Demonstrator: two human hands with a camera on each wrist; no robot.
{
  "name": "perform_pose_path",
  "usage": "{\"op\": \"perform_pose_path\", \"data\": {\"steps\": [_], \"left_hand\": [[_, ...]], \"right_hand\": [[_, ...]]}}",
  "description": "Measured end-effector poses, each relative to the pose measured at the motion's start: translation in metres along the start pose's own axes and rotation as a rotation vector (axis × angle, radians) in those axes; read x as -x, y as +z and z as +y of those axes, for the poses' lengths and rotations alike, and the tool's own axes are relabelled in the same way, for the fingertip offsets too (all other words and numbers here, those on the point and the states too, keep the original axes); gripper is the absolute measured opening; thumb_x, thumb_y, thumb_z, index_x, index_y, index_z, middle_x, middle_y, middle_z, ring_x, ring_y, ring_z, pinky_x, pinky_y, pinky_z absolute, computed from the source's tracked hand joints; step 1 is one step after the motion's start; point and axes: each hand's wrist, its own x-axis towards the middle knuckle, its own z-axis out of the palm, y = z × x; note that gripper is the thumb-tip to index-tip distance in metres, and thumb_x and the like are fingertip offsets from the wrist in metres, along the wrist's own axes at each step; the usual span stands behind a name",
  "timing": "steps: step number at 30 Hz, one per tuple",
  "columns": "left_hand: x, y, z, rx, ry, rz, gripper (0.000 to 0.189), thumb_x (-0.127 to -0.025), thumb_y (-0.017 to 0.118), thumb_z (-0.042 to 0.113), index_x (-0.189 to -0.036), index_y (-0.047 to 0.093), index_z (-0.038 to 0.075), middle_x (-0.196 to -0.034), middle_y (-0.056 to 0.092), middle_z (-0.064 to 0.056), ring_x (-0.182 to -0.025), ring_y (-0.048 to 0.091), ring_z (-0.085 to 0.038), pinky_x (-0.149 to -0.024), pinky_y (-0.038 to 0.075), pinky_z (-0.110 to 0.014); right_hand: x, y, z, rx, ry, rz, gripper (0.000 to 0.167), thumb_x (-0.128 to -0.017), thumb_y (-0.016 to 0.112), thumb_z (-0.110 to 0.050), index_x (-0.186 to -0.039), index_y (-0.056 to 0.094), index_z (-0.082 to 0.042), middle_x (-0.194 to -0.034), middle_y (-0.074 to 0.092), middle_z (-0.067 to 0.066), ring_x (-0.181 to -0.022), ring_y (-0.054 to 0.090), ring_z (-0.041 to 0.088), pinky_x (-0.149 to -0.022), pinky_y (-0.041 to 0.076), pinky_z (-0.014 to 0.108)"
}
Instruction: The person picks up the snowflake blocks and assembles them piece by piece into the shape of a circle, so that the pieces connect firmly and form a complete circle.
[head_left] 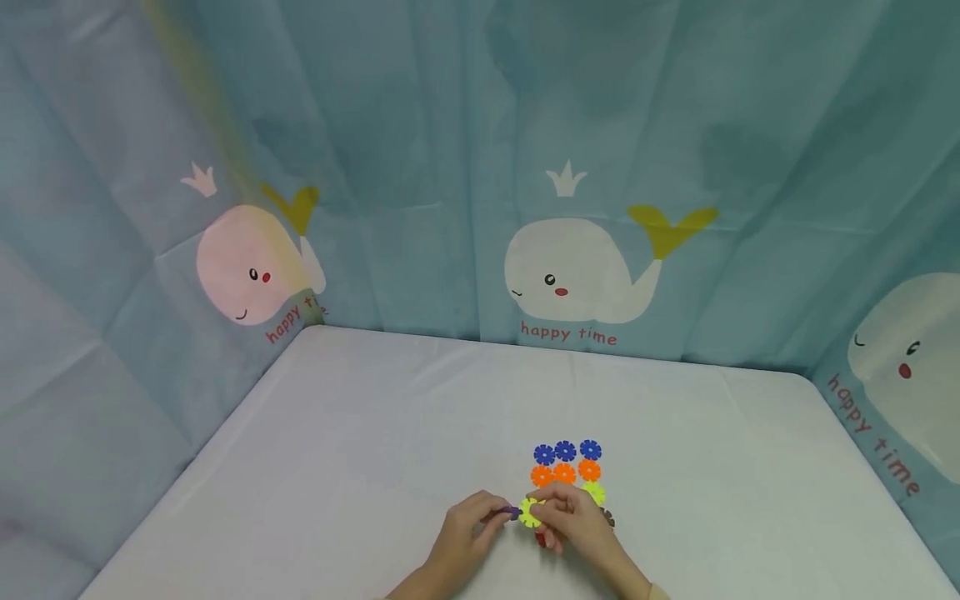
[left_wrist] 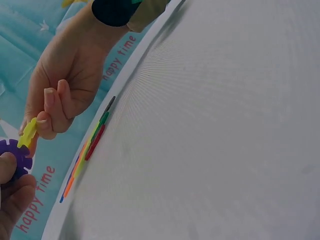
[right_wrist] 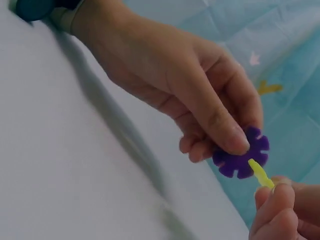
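My left hand (head_left: 467, 533) pinches a purple notched plastic disc (right_wrist: 243, 156) between thumb and finger. In the right wrist view the disc's flat face shows beside the thumb. My right hand (head_left: 573, 521) pinches a yellow notched disc (head_left: 529, 512) of the same kind, its other fingers curled. The two discs stand at an angle to each other and meet at their rims; in the right wrist view the yellow disc's edge overlaps a notched part of the purple one. Whether the slots are interlocked, I cannot tell.
Beyond my right hand, rows of blue discs (head_left: 566, 451) and orange discs (head_left: 564, 474) lie on the white table (head_left: 360, 433). Another yellow disc (head_left: 594, 492), a brown disc (head_left: 609, 518) and a red disc (head_left: 541, 540) are partly hidden by that hand. A whale-print curtain (head_left: 420, 167) surrounds the table.
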Motion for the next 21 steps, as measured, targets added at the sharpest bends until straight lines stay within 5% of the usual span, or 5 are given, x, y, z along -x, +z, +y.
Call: {"op": "perform_pose_path", "data": {"steps": [9, 14, 17, 21], "left_hand": [[0.001, 0.004, -0.004, -0.007, 0.091, 0.037, 0.014, -0.078, 0.065, -0.004, -0.085, 0.062, 0.007, -0.079, 0.059, 0.002, -0.068, 0.054, -0.005, -0.061, 0.043, -0.012], [0.004, 0.009, -0.008, 0.019, 0.073, 0.035, 0.015, -0.076, 0.065, -0.005, -0.085, 0.060, 0.005, -0.077, 0.059, -0.001, -0.064, 0.054, -0.006, -0.057, 0.042, -0.011], [0.005, 0.009, -0.007, 0.031, 0.047, 0.031, 0.016, -0.076, 0.065, -0.006, -0.086, 0.058, 0.005, -0.078, 0.059, -0.001, -0.065, 0.055, -0.006, -0.056, 0.043, -0.012], [0.002, 0.006, -0.004, 0.042, -0.001, 0.027, 0.016, -0.078, 0.064, -0.005, -0.087, 0.058, 0.006, -0.080, 0.059, -0.001, -0.068, 0.056, -0.005, -0.056, 0.045, -0.013]], "right_hand": [[-0.001, 0.009, 0.005, -0.049, -0.039, 0.024, 0.024, -0.087, 0.058, -0.008, -0.098, 0.054, 0.013, -0.062, 0.057, 0.008, -0.045, 0.048, 0.008, -0.043, 0.042, 0.017], [0.003, 0.009, 0.008, -0.054, -0.002, 0.057, 0.028, -0.087, 0.058, -0.012, -0.102, 0.055, 0.012, -0.062, 0.056, 0.007, -0.045, 0.048, 0.008, -0.043, 0.042, 0.017], [0.005, 0.007, 0.003, 0.054, 0.005, 0.089, 0.031, -0.088, 0.058, -0.016, -0.108, 0.056, 0.009, -0.065, 0.057, 0.007, -0.044, 0.046, 0.008, -0.042, 0.042, 0.019], [0.007, -0.002, -0.012, 0.398, -0.043, 0.201, 0.026, -0.083, 0.064, -0.019, -0.102, 0.061, -0.001, -0.072, 0.055, 0.001, -0.044, 0.042, 0.007, -0.042, 0.040, 0.021]]}}
